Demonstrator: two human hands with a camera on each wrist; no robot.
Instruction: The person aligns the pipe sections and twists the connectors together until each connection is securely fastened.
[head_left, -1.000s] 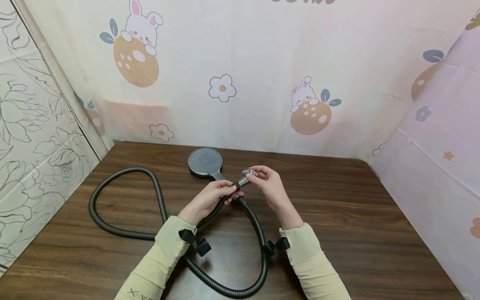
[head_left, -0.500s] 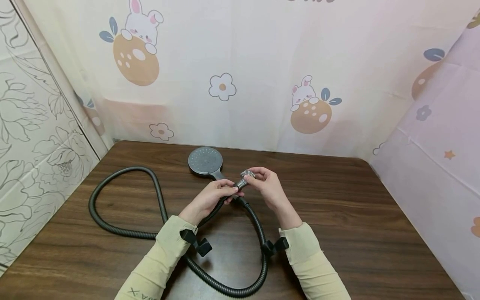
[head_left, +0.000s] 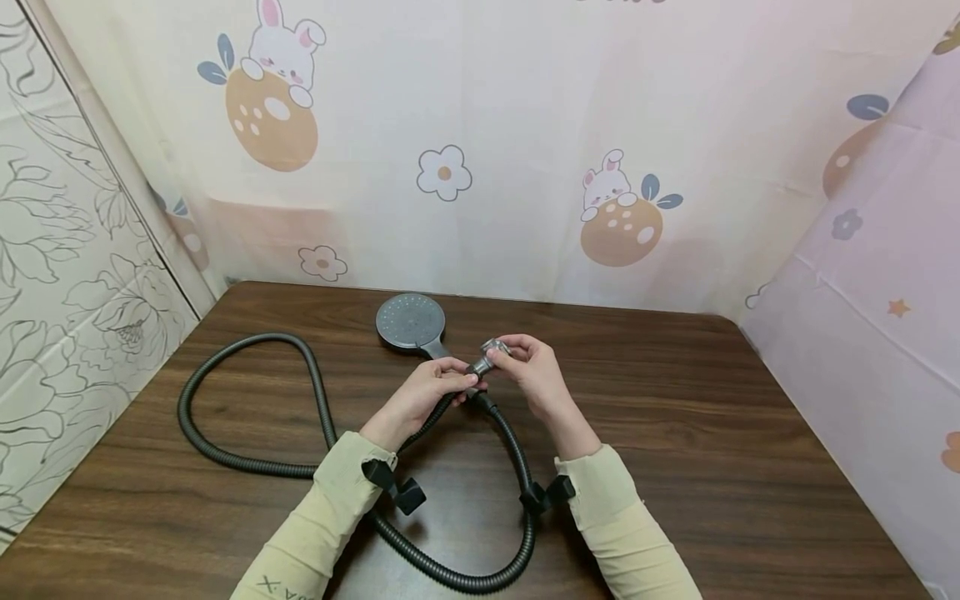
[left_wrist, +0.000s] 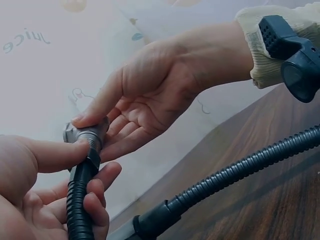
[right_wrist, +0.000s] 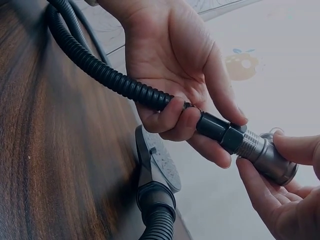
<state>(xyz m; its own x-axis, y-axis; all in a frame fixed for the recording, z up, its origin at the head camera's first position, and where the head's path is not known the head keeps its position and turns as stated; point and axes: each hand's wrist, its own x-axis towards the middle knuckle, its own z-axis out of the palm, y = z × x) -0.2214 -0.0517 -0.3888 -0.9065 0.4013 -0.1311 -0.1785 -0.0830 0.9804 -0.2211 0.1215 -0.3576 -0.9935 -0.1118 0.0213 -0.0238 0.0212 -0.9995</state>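
Working the threaded joint between the hose's black end nut (right_wrist: 233, 138) and the metal fitting (right_wrist: 272, 162) looks like your step; on or off, can't tell. Some thread is exposed. Your left hand (head_left: 422, 395) has fingers curled round the hose end; your right hand (head_left: 542, 379) pinches the fitting, thumb against fingers. Joint's off the table (head_left: 712, 442), near the shower head (head_left: 410, 323). Next move calls for steadying the nut and turning the fitting, both in line, else likely cross-threading. Count: one fitting, one shower head, one hose (head_left: 281, 470) (crossing hidden by your sleeve), two hands.
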